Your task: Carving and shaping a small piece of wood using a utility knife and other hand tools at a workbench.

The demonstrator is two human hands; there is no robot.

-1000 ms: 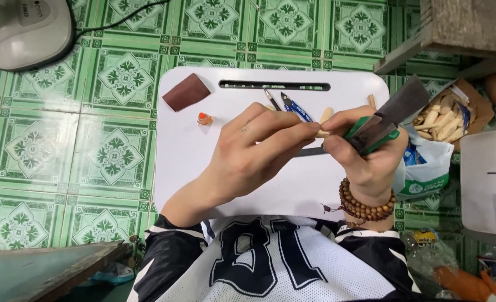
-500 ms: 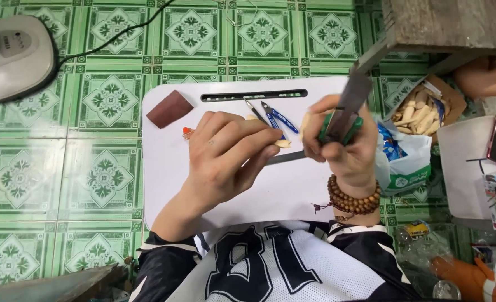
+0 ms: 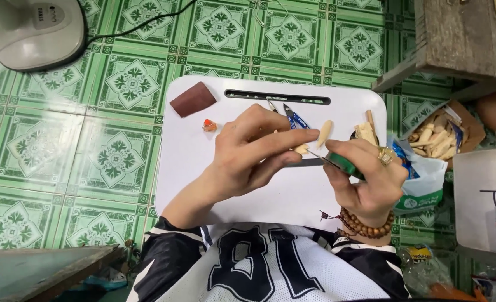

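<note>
Head view: I see the left hand [image 3: 253,159] pinching a small pale wood piece [image 3: 302,149] against a flat file [image 3: 309,162], whose green handle [image 3: 346,166] the right hand [image 3: 365,184] grips closed. Right of them (beyond the white lap tray [image 3: 192,184]), a cardboard box [image 3: 447,134] holds pale wood pieces. The file, raised half a second ago, now lies level.

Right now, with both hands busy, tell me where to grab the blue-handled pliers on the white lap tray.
Grip the blue-handled pliers by the two blue handles, coming from above at the far side of the tray, near its slot. The handles lie flat and splayed, pointing toward the person, with the metal tips toward the slot. The left hand partly covers the near end, so the handle ends are hidden; the upper handle part is free.
</note>
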